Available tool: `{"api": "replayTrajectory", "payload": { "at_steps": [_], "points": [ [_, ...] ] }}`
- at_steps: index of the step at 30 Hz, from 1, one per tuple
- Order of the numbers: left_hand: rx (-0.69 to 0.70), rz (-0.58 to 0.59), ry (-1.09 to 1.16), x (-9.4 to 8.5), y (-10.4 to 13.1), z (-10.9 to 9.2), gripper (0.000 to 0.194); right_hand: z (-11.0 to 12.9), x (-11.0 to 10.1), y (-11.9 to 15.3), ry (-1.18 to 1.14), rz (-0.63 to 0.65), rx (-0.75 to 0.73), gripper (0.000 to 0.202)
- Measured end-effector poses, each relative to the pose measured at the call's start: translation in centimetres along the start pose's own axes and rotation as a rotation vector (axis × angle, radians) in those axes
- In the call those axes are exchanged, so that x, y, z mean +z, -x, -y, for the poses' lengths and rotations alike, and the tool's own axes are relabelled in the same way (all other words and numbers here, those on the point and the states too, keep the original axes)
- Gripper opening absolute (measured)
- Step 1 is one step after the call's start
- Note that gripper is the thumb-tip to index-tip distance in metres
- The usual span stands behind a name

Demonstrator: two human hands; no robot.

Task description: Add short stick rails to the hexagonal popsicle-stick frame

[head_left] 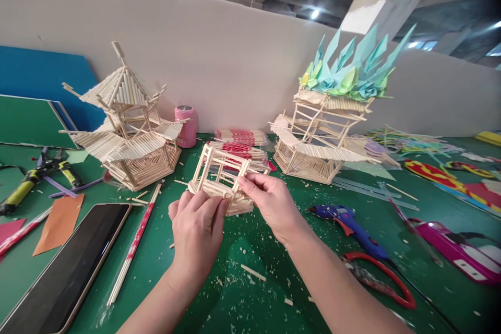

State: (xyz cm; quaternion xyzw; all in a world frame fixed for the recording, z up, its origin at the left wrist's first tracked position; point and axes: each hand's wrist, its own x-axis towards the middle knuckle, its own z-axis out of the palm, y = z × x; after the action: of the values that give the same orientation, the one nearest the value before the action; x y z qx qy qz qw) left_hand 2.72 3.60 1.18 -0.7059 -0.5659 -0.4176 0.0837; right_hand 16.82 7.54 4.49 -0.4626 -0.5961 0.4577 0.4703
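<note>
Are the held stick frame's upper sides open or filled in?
Open. The stick frame has wide gaps between its upper sticks, with the green table visible through.

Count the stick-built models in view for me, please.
3: the roofed model on the left, the small open frame between the left hand and right hand, and the paper-topped model on the right. None seems hidden.

The left forearm (162, 292) and right forearm (336, 279), both bare, converge from below, the left hand (197, 224) showing its back with fingers (198, 201) curled over and thumb (219, 214) tucked close, the right hand (275, 204) slightly higher, its thumb (251, 189) stretched leftward in a pinch and its wrist (296, 237) nearly straight
</note>
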Motion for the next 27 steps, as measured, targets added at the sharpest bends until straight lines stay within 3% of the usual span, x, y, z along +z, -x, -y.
{"api": "replayTrajectory", "payload": {
  "at_steps": [27],
  "points": [
    [0.052, 0.075, -0.058, -1.0, -0.09, -0.46, 0.02, 0.06, 0.12, 0.5, 0.029, 0.032, -0.038, 0.024]
  ]
}}
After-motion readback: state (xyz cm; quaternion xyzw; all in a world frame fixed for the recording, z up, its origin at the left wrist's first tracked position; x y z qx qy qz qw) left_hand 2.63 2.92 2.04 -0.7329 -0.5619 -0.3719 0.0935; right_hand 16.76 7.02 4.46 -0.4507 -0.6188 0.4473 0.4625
